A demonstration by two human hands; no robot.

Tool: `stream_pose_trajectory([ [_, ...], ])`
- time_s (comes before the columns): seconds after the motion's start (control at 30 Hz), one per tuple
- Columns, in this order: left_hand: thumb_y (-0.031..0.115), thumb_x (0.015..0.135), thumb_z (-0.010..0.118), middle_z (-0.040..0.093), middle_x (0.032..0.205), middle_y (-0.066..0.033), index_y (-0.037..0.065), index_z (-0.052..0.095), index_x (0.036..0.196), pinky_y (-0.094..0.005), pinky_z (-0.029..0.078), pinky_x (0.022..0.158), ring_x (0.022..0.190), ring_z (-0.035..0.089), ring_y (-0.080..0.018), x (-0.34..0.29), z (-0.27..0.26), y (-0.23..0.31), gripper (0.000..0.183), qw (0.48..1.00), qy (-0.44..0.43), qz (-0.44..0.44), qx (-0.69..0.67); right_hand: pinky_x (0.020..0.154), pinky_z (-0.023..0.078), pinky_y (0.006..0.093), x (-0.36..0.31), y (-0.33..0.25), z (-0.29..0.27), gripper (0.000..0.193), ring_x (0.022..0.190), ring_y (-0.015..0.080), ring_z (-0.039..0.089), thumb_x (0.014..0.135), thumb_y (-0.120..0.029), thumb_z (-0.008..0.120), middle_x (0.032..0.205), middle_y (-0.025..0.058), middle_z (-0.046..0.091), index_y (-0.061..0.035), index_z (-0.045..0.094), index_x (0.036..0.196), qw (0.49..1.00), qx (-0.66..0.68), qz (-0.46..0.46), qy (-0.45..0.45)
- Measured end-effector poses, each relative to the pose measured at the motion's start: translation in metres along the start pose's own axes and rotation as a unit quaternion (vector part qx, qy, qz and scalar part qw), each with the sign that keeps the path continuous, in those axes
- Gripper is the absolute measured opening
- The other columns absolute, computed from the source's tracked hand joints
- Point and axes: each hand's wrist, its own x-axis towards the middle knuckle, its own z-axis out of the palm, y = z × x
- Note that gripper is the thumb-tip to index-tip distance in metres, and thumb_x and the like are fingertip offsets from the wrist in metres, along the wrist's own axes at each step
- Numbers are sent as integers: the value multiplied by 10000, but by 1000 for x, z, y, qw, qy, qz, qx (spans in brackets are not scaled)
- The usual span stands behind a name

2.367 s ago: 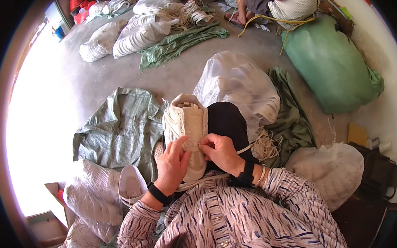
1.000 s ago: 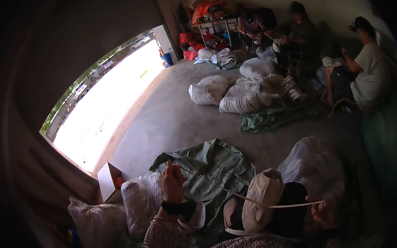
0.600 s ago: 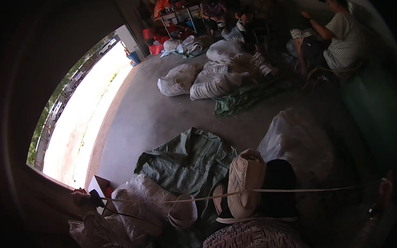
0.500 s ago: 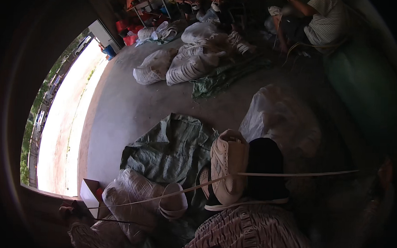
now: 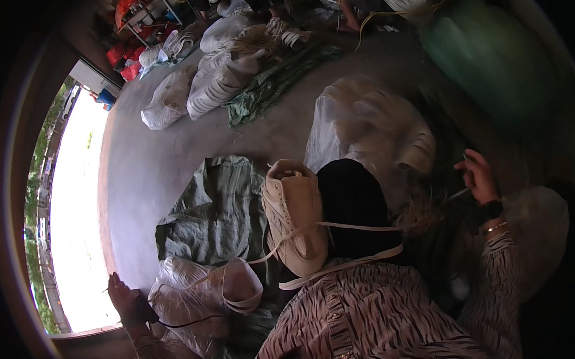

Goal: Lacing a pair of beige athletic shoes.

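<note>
A beige sneaker (image 5: 292,221) lies in front of me, its toe toward me, beside a black rounded shape (image 5: 353,204). A pale flat strip (image 5: 362,227) runs slack across the sneaker and trails off to both sides. A second pale band (image 5: 341,267) curves below it at my lap. My left hand (image 5: 125,300) is out at the far left, fingers drawn together at the strip's faint end. My right hand (image 5: 479,177) is raised at the right, fingers curled, a short pale piece of strip reaching up to it.
Plastic-wrapped bundles (image 5: 191,299) and a green woven sheet (image 5: 220,209) lie at the left. A clear bag of pale parts (image 5: 372,122) stands ahead. Filled bags (image 5: 224,82) and a large green sack (image 5: 494,60) are farther off. People sit at the back.
The strip, taut across the sneaker before, now hangs slack and bends. Both hands show more clearly now; the right one is higher and farther in. The whole view has shifted.
</note>
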Motion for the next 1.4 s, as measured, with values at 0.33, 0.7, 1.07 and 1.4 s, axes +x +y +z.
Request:
stream_pose_trajectory([
  [0.33,168,861,541,569,613,-49,7,640,806,-265,411,487,520,533,-112,-164,371,333,197,839,-530,-41,-117,460,483,285,-94,0,251,84,531,159,625,856,-33,481,649,97,600,29,538,854,913,-177,-194,-311],
  [0.7,197,737,583,618,808,-201,5,635,777,-451,506,667,757,621,-376,-151,389,330,202,744,-614,252,75,415,458,347,-126,10,256,165,430,215,567,878,-82,426,583,127,561,26,512,788,935,-151,-96,-306],
  [1.07,243,730,593,635,829,-186,42,635,863,-458,486,705,806,615,-380,-172,390,322,244,796,-550,221,120,522,495,410,-124,10,261,141,561,321,612,857,-104,456,662,182,596,-10,551,901,877,-281,-237,-310],
  [1.4,178,740,600,639,751,-114,36,632,859,-424,521,544,706,659,-303,-194,387,302,188,800,-453,370,135,638,515,382,-100,28,255,212,686,328,629,808,-165,552,799,144,634,-69,598,992,792,-307,-324,-416],
])
